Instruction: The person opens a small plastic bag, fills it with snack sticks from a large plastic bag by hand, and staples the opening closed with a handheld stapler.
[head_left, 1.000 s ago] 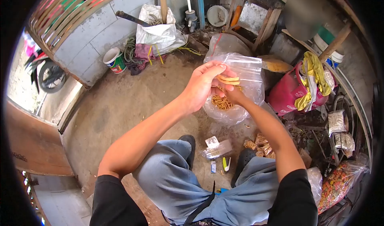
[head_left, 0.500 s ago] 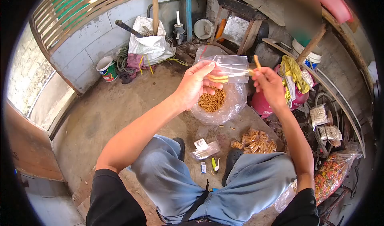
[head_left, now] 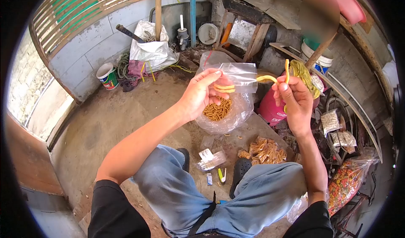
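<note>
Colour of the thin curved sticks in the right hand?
The thin curved sticks in the right hand are golden yellow; clearest in the head view.

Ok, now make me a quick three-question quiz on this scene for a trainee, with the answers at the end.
1. Which hand holds the small clear bag?
2. True or false: the right hand is empty.
3. Where is the green-and-white object? (a) inside a bucket, (b) between the dark shoes, (c) on the wooden frame.

Key:
1. The left hand.
2. False; it holds yellowish sticks.
3. b
</note>
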`<state>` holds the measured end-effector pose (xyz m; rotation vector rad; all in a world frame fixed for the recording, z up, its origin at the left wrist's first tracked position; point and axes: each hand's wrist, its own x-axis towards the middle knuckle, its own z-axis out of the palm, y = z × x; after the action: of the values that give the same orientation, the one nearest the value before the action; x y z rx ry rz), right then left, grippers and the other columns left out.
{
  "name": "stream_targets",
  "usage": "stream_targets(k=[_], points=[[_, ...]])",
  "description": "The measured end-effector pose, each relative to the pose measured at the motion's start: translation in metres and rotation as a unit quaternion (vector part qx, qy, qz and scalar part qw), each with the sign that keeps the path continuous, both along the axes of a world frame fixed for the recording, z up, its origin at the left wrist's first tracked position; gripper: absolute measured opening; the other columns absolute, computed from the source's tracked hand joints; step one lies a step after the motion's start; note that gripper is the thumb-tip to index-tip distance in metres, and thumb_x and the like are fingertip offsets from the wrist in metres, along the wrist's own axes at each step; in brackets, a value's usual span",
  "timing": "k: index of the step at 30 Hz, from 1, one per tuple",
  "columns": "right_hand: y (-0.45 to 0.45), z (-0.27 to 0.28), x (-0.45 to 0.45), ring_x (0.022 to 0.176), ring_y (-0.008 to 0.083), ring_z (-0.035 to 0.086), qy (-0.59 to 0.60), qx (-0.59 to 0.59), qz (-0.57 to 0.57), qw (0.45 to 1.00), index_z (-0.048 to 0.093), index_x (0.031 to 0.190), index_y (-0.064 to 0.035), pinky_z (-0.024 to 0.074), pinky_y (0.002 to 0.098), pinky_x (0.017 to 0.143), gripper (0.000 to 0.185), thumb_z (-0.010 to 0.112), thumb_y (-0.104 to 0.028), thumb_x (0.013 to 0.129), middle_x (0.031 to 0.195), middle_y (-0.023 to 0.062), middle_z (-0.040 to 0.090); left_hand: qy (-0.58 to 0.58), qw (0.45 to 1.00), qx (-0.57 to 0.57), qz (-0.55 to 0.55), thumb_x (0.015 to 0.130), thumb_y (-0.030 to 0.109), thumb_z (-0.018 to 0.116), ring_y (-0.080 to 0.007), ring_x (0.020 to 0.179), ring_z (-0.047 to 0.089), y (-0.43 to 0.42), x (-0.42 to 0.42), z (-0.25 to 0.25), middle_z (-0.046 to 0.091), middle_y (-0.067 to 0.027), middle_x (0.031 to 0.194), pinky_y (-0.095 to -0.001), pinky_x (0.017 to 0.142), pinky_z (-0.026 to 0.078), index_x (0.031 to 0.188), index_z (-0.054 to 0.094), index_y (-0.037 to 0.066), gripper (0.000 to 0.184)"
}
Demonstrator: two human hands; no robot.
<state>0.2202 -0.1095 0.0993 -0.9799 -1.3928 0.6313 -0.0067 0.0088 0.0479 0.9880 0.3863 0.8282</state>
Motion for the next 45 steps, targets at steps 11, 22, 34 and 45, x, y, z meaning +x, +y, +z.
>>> stream_targets(k=[11, 22, 34, 45], points=[[0.011, -0.017, -0.022, 0.083, 0.003, 0.056, -0.081, -0.03, 0.007, 0.996, 0.067, 0.107, -0.0021, 0.0441, 0.018, 0.069, 0.019, 0.064, -0.002, 0.088, 0.094, -0.0004, 0.067, 0.007, 0.999, 0.0, -0.037, 0.096, 0.029, 0.052, -0.0188, 0.07, 0.067, -0.01, 0.01, -0.002, 0.067, -0.0082, 0.098, -0.0281, 0.054, 0.052, 0.107, 0.057, 0.011, 0.022], [0.01, 0.004, -0.005, 0.064, 0.0038, 0.049, -0.1, 0.085, -0.093, 0.987, 0.066, 0.111, -0.0007, 0.0393, 0.0171, 0.054, 0.024, 0.065, -0.004, 0.088, 0.087, 0.0022, 0.061, -0.063, 0.997, -0.053, -0.014, 0.094, 0.034, 0.053, -0.0205, 0.073, 0.065, 0.003, 0.004, -0.005, 0.066, -0.0102, 0.101, -0.0295, 0.058, 0.053, 0.108, 0.053, 0.013, 0.026], [0.012, -0.011, -0.009, 0.075, 0.0038, 0.054, -0.082, 0.043, -0.055, 0.994, 0.066, 0.098, 0.0007, 0.0445, 0.0191, 0.068, 0.016, 0.071, -0.001, 0.082, 0.085, 0.0013, 0.065, -0.032, 0.998, -0.011, -0.047, 0.096, 0.032, 0.05, -0.0208, 0.077, 0.067, -0.01, 0.012, -0.002, 0.066, -0.0106, 0.1, -0.0303, 0.061, 0.055, 0.112, 0.055, 0.008, 0.029], [0.011, -0.002, -0.012, 0.084, 0.0068, 0.059, -0.13, -0.048, -0.027, 0.99, 0.067, 0.101, 0.0028, 0.0471, 0.0199, 0.072, 0.015, 0.064, 0.002, 0.087, 0.091, 0.0053, 0.067, -0.016, 0.999, 0.002, -0.047, 0.099, 0.029, 0.046, -0.0204, 0.082, 0.066, -0.014, 0.014, -0.001, 0.065, -0.0137, 0.109, -0.0317, 0.068, 0.055, 0.117, 0.055, 0.006, 0.031]])
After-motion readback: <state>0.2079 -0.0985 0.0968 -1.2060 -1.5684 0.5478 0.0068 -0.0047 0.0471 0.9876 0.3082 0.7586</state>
